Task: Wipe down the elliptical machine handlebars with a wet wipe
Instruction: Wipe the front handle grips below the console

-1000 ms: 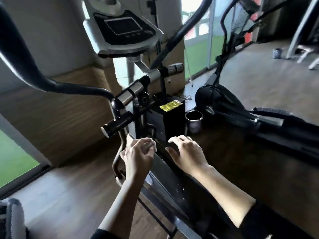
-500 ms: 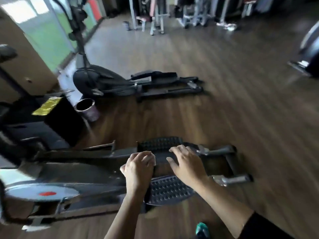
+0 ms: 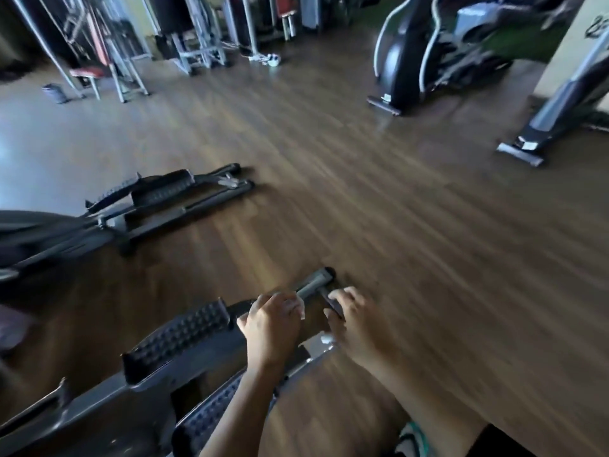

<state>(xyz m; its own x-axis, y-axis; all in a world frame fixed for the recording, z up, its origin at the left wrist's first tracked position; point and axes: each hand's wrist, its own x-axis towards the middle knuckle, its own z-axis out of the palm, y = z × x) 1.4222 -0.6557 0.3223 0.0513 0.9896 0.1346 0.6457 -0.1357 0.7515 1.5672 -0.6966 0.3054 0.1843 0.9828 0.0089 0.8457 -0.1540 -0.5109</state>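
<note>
The handlebars are out of view. Below me lies the rear of the elliptical machine, with its studded black pedals (image 3: pixel 178 334) and a grey rear bar (image 3: pixel 314 282). My left hand (image 3: pixel 272 328) hovers over the pedal's end with its fingers curled, and a small white piece of the wet wipe (image 3: pixel 301 313) shows at the fingertips. My right hand (image 3: pixel 357 324) hangs just to its right with loosely bent fingers and holds nothing I can see. The whole view is blurred by motion.
A second elliptical's pedals and rails (image 3: pixel 158 196) lie on the wooden floor at the left. A dark cardio machine (image 3: pixel 405 61) and another machine's base (image 3: pixel 527 146) stand at the back right. Weight benches (image 3: pixel 87 72) line the far wall. A shoe (image 3: pixel 412 440) shows at the bottom.
The view has swung right, away from the console and handlebars, over the pedals toward the open gym floor. Both hands keep the same pose in front of me.
</note>
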